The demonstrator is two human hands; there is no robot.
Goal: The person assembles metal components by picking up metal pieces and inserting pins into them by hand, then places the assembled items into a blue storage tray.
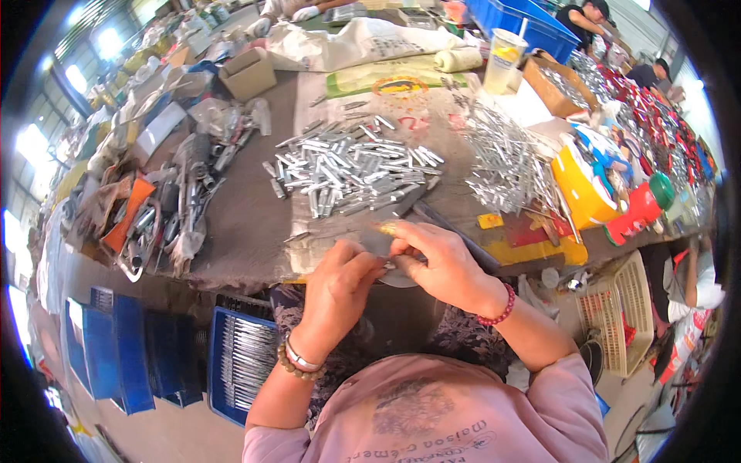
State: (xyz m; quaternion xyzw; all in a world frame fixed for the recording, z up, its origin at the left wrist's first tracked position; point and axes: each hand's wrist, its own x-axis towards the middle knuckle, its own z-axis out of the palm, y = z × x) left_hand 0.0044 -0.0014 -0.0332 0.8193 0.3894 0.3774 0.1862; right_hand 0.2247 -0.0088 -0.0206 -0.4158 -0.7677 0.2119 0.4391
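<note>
My left hand (pixel 346 282) is closed in a pinch at the near edge of the workbench, with the tip of a small metal piece (pixel 389 265) showing at its fingertips. My right hand (pixel 448 262) is right beside it, fingers curled and closed towards the same spot; what they hold is mostly hidden. Just beyond both hands lies a loose pile of short silvery metal pieces (pixel 340 170). To its right is a second heap of thinner, pointed metal pieces (pixel 502 162). A dark bar (pixel 459 235) rests on the bench behind my right hand.
Bagged tools and scrap (pixel 185 185) crowd the left. A cardboard box (pixel 248 75), a drink cup (pixel 505 62), a yellow box (pixel 583 185) and a red bottle with green cap (pixel 637 216) surround the piles. Below left stands a blue crate (pixel 231 413) of metal pieces. Co-workers sit beyond.
</note>
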